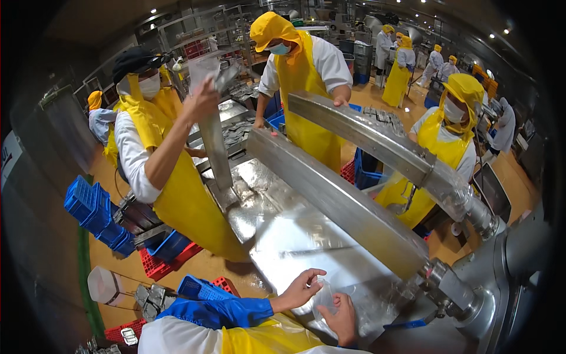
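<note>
At the near end of the metal table, a clear plastic bag stretches between my two hands. My left hand, reaching out of a blue sleeve, is closed with thumb and fingertips at the film's far edge. Lower and to the right, my right hand has its fingers curled around the near side of the film; the thumb stands up along it. More thin clear plastic lies to the right of my right hand. Glare partly hides the film's edges. A blue strip-like handle rests farther right.
Two long metal chutes extend over the table from a machine at right. Co-workers in yellow aprons stand around it; one at left raises a hand. Blue crates and a red crate stand left.
</note>
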A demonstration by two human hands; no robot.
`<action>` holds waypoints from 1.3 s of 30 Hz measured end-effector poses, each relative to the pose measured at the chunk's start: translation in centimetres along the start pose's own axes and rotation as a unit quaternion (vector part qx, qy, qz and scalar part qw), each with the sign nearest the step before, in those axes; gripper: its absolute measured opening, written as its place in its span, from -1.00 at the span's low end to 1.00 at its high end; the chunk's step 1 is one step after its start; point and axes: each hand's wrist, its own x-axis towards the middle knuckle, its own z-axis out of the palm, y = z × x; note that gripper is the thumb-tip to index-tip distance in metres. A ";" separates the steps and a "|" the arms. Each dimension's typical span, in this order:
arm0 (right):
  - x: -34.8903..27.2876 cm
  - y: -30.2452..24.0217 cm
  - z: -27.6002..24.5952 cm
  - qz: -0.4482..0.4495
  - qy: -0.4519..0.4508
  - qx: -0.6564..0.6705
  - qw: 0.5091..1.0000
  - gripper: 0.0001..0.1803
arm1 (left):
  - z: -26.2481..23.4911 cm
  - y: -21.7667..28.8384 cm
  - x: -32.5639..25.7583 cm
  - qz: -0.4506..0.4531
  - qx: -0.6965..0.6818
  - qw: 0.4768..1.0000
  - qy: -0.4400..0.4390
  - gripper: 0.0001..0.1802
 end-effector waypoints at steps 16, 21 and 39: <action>29.3 -6.8 14.9 0.152 -0.072 0.377 0.911 -0.86 | -23.6 0.6 9.8 -0.064 -0.059 0.996 -0.031 -0.77; 37.7 -2.2 23.5 0.188 -0.126 0.648 0.727 -0.88 | -33.5 4.6 15.2 -0.128 -0.398 0.907 -0.038 -0.86; 49.0 -14.3 15.5 -0.109 -0.222 0.629 0.737 -0.75 | -28.7 20.5 20.0 0.163 0.103 0.962 0.196 -0.75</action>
